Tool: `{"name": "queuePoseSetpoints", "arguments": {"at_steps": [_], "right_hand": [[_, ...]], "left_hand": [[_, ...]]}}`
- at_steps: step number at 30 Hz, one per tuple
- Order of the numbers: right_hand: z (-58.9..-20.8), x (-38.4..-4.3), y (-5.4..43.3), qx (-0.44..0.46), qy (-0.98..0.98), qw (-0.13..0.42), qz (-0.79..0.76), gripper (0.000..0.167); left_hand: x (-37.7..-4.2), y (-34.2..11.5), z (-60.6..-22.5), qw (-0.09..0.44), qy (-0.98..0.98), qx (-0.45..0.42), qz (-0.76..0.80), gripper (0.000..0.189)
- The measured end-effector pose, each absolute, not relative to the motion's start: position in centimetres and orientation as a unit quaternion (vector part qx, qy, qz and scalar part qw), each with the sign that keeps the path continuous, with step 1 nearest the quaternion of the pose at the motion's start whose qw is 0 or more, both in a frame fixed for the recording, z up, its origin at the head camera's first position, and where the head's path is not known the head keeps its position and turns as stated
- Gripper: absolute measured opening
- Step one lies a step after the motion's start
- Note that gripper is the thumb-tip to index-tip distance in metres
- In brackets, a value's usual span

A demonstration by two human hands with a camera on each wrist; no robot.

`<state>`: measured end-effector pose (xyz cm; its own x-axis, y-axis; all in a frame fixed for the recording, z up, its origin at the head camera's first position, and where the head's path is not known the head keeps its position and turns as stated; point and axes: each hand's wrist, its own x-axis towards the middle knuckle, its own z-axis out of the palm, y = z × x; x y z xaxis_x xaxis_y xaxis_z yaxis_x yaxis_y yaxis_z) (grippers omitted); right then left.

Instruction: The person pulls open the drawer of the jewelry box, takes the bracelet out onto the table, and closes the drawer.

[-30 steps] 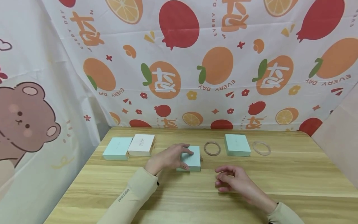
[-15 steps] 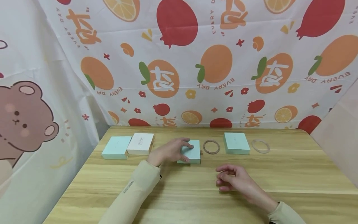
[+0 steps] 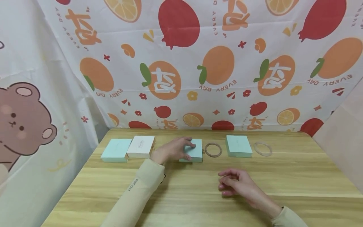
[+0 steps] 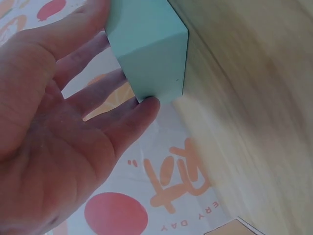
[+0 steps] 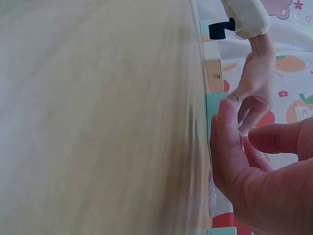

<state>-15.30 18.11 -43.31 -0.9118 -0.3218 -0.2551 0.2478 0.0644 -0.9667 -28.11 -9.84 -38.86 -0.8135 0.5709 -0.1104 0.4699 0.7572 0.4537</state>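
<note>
My left hand (image 3: 174,149) is over a flat mint-green box (image 3: 196,150) at the middle of the table and grips it, thumb at the near side and fingers across the top and far side. In the left wrist view, the fingers bend against the edge of that box (image 4: 151,54), one fingertip at its corner. My right hand (image 3: 236,183) hovers nearer to me with loosely curled fingers and nothing in them. Just right of the gripped box lies a brownish bangle (image 3: 213,155).
Further right stand another mint-green box (image 3: 239,146) and a pale, clear bangle (image 3: 263,154). To the left, a white box (image 3: 141,146) sits against a third mint-green box (image 3: 116,150). A fruit-printed cloth (image 3: 181,75) hangs behind the wooden table (image 3: 187,195).
My left hand has slid the mint-green box away from me, into line with the bangle and the other boxes. My right hand has stayed nearly still.
</note>
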Motion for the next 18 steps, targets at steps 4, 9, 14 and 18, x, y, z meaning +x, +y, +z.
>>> {"name": "queuePoseSetpoints", "arguments": {"at_steps": [4, 9, 14, 18], "right_hand": [[-43.1, -15.4, 18.5, -0.021, 0.701, 0.203, -0.683, 0.04], [-42.6, -15.7, 18.9, -0.035, 0.709, 0.197, -0.676, 0.042], [-42.4, -15.9, 19.0, -0.039, 0.707, 0.192, -0.679, 0.043], [-42.3, -15.8, 19.1, -0.041, 0.707, 0.193, -0.68, 0.042]], "left_hand": [[-28.0, -10.0, -39.0, 0.118, 0.93, 0.284, 0.202, 0.057], [-27.9, -10.2, -38.9, 0.118, 0.931, 0.283, 0.199, 0.057], [-28.1, -10.2, -39.0, 0.117, 0.929, 0.288, 0.2, 0.057], [-28.2, -10.1, -39.1, 0.12, 0.929, 0.287, 0.202, 0.056]]}}
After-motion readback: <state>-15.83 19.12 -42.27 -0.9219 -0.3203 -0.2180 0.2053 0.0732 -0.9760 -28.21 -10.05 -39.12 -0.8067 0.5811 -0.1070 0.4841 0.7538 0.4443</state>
